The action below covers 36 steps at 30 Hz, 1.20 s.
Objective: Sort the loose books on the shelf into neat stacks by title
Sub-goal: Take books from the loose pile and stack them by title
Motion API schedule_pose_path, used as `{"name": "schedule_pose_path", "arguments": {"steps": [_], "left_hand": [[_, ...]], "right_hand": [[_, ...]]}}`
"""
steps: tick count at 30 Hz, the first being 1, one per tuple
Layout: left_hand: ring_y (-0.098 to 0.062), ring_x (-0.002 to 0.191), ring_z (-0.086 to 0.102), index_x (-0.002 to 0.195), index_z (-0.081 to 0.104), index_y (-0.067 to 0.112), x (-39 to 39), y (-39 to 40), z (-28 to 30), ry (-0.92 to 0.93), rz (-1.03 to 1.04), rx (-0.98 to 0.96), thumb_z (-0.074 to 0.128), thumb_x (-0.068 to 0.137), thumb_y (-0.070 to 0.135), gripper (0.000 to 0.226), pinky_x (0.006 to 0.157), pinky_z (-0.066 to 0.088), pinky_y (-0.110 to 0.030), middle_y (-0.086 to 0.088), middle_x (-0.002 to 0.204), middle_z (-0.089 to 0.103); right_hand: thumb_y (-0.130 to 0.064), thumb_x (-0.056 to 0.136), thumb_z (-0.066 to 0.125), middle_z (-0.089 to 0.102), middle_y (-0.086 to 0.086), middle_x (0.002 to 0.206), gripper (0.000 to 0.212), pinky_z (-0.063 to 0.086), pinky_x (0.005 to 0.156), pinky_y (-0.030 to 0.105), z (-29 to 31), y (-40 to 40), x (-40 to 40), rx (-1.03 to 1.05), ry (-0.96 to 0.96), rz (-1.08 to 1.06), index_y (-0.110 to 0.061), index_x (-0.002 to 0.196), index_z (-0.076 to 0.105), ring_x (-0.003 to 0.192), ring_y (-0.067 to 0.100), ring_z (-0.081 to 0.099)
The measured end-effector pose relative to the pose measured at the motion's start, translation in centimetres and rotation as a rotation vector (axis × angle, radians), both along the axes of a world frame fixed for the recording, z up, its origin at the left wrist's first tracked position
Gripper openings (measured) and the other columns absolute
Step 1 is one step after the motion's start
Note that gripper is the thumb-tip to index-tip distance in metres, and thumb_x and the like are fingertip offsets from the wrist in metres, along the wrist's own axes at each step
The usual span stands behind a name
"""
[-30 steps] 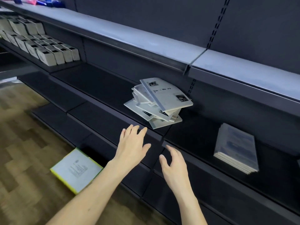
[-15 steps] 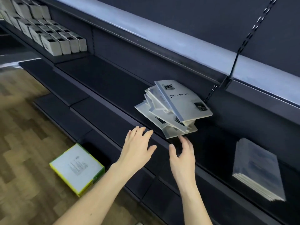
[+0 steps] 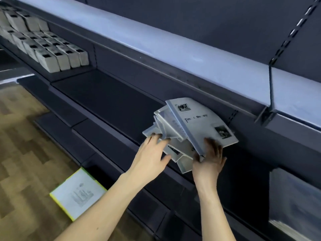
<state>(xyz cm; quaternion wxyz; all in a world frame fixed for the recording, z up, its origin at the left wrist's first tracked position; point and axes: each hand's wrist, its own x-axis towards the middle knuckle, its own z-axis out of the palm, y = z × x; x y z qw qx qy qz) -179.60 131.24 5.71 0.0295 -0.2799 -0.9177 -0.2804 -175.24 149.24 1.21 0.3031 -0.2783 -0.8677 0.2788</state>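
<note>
A: Grip, entry one — left hand [image 3: 150, 158], fingers spread and flat, tips touching the left edge of the loose pile of books [image 3: 175, 136]; nothing enclosed. Right hand [image 3: 209, 158], fingers extended up onto the near edge of the top book [image 3: 203, 122], palm under the pile's overhanging corner; whether the thumb has pinched beneath cannot be told, as the picture is blurred there.

B: Location of the pile?

A: Middle shelf [image 3: 107, 100], at its front lip, just left of the slotted upright [image 3: 232, 115]. Grey-white covers, fanned at several angles, lower ones jutting past the shelf edge. The top cover carries a title, only partly legible.

B: Items already in order?

A: One squared stack of bluish books [image 3: 295, 204] on the same shelf, well to the right — judged done. Rows of small white boxes [image 3: 57, 54] at far left, tidy, likely outside the task.

B: Outstanding?

A: The fanned pile, not yet squared or split by title. Also one yellow-edged book [image 3: 78, 192] flat on the wooden floor [image 3: 22, 153], apart from everything; its title is unreadable. Estimate: early to midway.
</note>
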Motion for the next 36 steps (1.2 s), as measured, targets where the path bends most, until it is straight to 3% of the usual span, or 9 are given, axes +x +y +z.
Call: {"name": "schedule_pose_path", "arguments": {"steps": [5, 10, 15, 21, 24, 28, 30, 34, 36], "left_hand": [[-0.018, 0.130, 0.039, 0.141, 0.044, 0.037, -3.4, 2.2, 0.4, -0.051, -0.074, 0.069, 0.055, 0.095, 0.038, 0.048, 0.105, 0.038, -0.032, 0.005, 0.140, 0.047], [-0.021, 0.101, 0.061, 0.142, 0.039, 0.039, -5.9, 2.4, 1.1, -0.084, -0.127, 0.118, 0.046, 0.099, 0.041, 0.044, 0.080, 0.053, -0.035, 0.000, 0.110, 0.065], [-0.020, 0.070, 0.059, 0.148, 0.023, 0.039, -7.8, 1.8, 0.8, -0.200, -0.172, 0.040, 0.033, 0.100, 0.047, 0.049, 0.052, 0.041, -0.027, 0.002, 0.077, 0.058], [-0.008, 0.078, 0.064, 0.153, 0.008, 0.041, -9.9, 1.1, 0.6, -0.679, -0.156, 0.405, 0.060, 0.094, 0.031, 0.079, 0.062, 0.056, -0.026, 0.002, 0.105, 0.066], [-0.011, 0.069, 0.061, 0.152, 0.017, 0.035, -11.2, -0.1, 0.7, -0.749, -0.110, 0.405, 0.050, 0.100, 0.023, 0.063, 0.051, 0.048, -0.021, -0.001, 0.098, 0.063], [-0.012, 0.066, 0.055, 0.154, 0.014, 0.032, -13.6, -2.1, 1.0, -0.685, -0.081, 0.262, 0.038, 0.102, 0.015, 0.060, 0.048, 0.039, -0.022, -0.008, 0.105, 0.060], [-0.012, 0.058, 0.049, 0.154, 0.018, 0.033, -15.1, -3.0, 1.5, -0.650, -0.058, 0.188, 0.036, 0.100, 0.009, 0.062, 0.044, 0.034, -0.022, -0.014, 0.119, 0.059], [-0.016, 0.060, 0.054, 0.151, 0.029, 0.036, -16.8, -4.0, 2.0, -0.560, -0.062, 0.100, 0.036, 0.092, -0.001, 0.070, 0.044, 0.038, -0.025, -0.007, 0.111, 0.060], [-0.017, 0.067, 0.056, 0.151, 0.029, 0.035, -17.0, -4.2, 1.7, -0.512, -0.080, 0.072, 0.036, 0.090, -0.003, 0.072, 0.049, 0.041, -0.026, -0.007, 0.118, 0.060]], "right_hand": [[-0.017, 0.080, 0.080, 0.066, -0.006, 0.129, 0.045, 0.041, 0.105, 0.059, 0.0, 0.0, -0.3, 0.150, 0.085, -0.028, -0.023, 0.123, 0.068, 0.118, 0.023, 0.062], [-0.020, 0.077, 0.083, 0.073, -0.010, 0.114, 0.041, 0.056, 0.081, 0.045, 1.0, -2.7, -0.8, 0.145, 0.112, -0.129, -0.026, 0.115, 0.073, 0.099, 0.018, 0.069], [-0.029, 0.076, 0.082, 0.070, -0.006, 0.116, 0.052, 0.056, 0.087, 0.039, 1.7, -8.1, -2.3, -0.032, 0.109, -0.222, -0.037, 0.124, 0.065, 0.112, 0.017, 0.061], [-0.006, 0.080, 0.075, 0.057, -0.009, 0.132, 0.088, 0.050, 0.097, 0.025, 1.4, -12.7, -3.0, -0.151, 0.110, -0.151, -0.051, 0.142, 0.032, 0.121, 0.006, 0.054], [0.007, 0.082, 0.063, 0.052, -0.013, 0.138, 0.080, 0.048, 0.104, 0.032, 0.8, -13.5, -2.8, -0.133, 0.152, -0.137, -0.038, 0.144, 0.040, 0.130, 0.004, 0.048], [0.006, 0.088, 0.052, 0.047, 0.003, 0.142, 0.061, 0.030, 0.106, 0.010, 0.9, -12.5, -2.4, -0.175, 0.239, -0.391, -0.018, 0.143, 0.046, 0.131, 0.007, 0.039], [0.002, 0.094, 0.047, 0.047, 0.003, 0.141, 0.053, 0.035, 0.110, 0.023, 1.6, -11.9, -2.3, -0.245, 0.275, -0.453, -0.018, 0.143, 0.046, 0.132, 0.014, 0.043], [-0.020, 0.105, 0.040, 0.058, -0.012, 0.129, 0.033, 0.047, 0.104, 0.032, 2.8, -11.9, -2.9, -0.566, 0.381, -0.419, -0.037, 0.129, 0.054, 0.122, 0.010, 0.054], [-0.035, 0.104, 0.042, 0.062, -0.012, 0.125, 0.028, 0.058, 0.090, 0.045, 3.5, -11.9, -3.2, -0.735, 0.400, -0.397, -0.038, 0.128, 0.056, 0.112, 0.011, 0.062]]}}
